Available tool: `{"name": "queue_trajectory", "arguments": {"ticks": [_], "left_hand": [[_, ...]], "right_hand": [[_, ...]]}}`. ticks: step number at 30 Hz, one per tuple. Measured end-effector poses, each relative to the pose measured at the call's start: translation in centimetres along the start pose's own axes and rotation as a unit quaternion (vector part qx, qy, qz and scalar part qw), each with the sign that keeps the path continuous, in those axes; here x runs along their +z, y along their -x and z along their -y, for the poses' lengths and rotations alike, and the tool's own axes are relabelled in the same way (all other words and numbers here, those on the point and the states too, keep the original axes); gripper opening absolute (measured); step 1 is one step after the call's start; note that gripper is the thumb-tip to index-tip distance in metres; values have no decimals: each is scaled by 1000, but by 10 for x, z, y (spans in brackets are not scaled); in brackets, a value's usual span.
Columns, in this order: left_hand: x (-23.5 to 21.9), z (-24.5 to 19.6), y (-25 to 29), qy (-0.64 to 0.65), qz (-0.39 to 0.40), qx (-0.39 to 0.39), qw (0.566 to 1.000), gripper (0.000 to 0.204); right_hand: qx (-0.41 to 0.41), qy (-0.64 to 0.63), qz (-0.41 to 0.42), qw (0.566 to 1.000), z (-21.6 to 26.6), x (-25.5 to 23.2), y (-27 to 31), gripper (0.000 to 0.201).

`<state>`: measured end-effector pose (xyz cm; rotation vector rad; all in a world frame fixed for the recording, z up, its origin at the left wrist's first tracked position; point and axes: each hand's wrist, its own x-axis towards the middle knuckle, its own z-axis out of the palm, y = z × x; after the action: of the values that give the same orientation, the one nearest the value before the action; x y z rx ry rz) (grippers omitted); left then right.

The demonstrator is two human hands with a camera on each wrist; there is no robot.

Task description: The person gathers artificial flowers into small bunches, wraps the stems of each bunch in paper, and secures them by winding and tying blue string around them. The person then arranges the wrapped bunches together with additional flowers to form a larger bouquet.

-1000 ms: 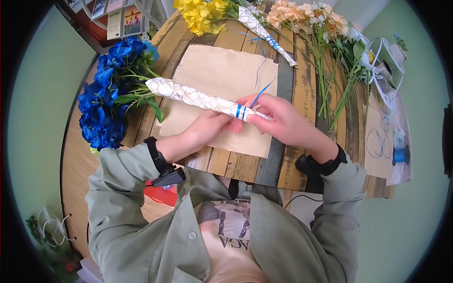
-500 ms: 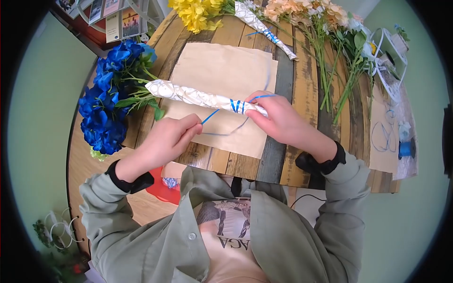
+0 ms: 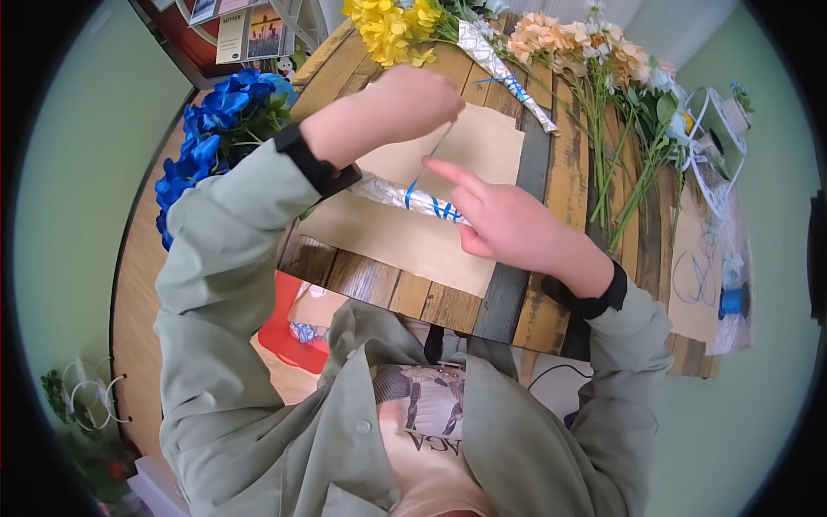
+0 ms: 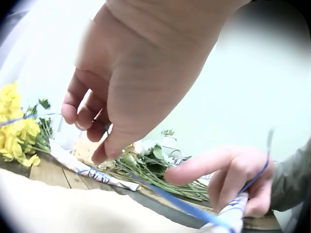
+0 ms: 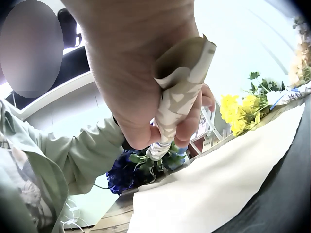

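My right hand (image 3: pixel 512 220) grips the narrow end of a white patterned paper wrap (image 3: pixel 379 187), with its index finger stretched out; the wrap's rolled, open end shows past the palm in the right wrist view. Raised above the wrap, my left hand (image 3: pixel 392 112) pinches a blue ribbon (image 4: pixel 182 201) between thumb and fingers. The ribbon runs taut down to the wrap, where several blue turns circle it near the right hand. Blue artificial flowers (image 3: pixel 194 155) stick out of the wrap's left end, partly hidden by my left sleeve. Beneath lies a beige paper sheet (image 3: pixel 405 254).
Yellow flowers (image 3: pixel 396 33) and a second wrapped, ribbon-tied bouquet (image 3: pixel 491 60) lie at the table's far side. Peach flowers (image 3: pixel 547 36) with long green stems lie at right. A white wire basket (image 3: pixel 719 151) and a blue ribbon spool (image 3: pixel 734 302) sit along the right edge.
My left hand has gone from below the wrap, where it drew the ribbon toward the body, up and over to its far side. The right index finger has straightened; the right hand keeps its hold.
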<state>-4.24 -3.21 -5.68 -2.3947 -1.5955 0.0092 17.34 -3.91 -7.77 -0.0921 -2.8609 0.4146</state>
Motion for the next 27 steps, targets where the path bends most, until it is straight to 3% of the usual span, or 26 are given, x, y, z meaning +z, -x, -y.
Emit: {"name": "queue_trajectory", "arguments": {"ticks": [2, 4, 6, 7, 8, 9, 11, 12, 13, 14, 15, 16, 17, 19, 20, 22, 23, 27], "left_hand": [[13, -8, -5, 47, 1, 7, 999, 15], [22, -12, -4, 95, 5, 14, 995, 15], [29, -15, 3, 115, -86, 18, 989, 18], [28, -19, 9, 116, -84, 17, 990, 18], [22, -24, 18, 111, -167, -15, 980, 19], [15, -30, 27, 104, -250, -46, 962, 20], [1, -45, 56, 166, -169, -152, 959, 25], [-15, -51, 72, 208, -29, -186, 960, 29], [-14, -53, 88, 391, 53, -192, 899, 32], [-12, -57, 100, 488, 177, -224, 825, 30], [-9, -67, 108, 578, 183, -254, 753, 28], [-5, -75, 116, 661, 184, -283, 670, 33], [3, -81, 118, 662, 184, -285, 668, 33], [23, -93, 116, 806, 125, -316, 485, 42], [29, -96, 112, 806, 121, -318, 485, 42], [36, -101, 101, 904, 14, -246, 349, 44], [38, -100, 97, 928, 24, -225, 296, 36], [56, -96, 107, 942, 35, -209, 262, 19]], "right_hand": [[35, -72, 81, 993, -8, -4, -4, 22], [6, -98, 59, 993, -19, 6, -5, 22], [-26, -128, 37, 991, -26, 11, -6, 23], [29, -195, 61, 978, -28, 11, -8, 22], [85, -259, 86, 958, -29, 10, -8, 21], [85, -260, 88, 958, -34, 13, -7, 21], [82, -369, 66, 924, -46, 23, -4, 18], [85, -371, 60, 923, -46, 23, -4, 18], [94, -414, 66, 903, -46, 24, -4, 17], [103, -456, 72, 881, -46, 24, -4, 17], [105, -459, 71, 880, -47, 25, -4, 17], [131, -505, 83, 849, -48, 26, -4, 18], [155, -548, 98, 816, -47, 27, -5, 18], [170, -576, 114, 792, -46, 24, -7, 18], [185, -603, 124, 766, -44, 22, -9, 17], [183, -601, 116, 769, -39, 19, -12, 17], [184, -600, 106, 771, -38, 18, -12, 16], [180, -598, 91, 776, -42, 24, -7, 14]]}}
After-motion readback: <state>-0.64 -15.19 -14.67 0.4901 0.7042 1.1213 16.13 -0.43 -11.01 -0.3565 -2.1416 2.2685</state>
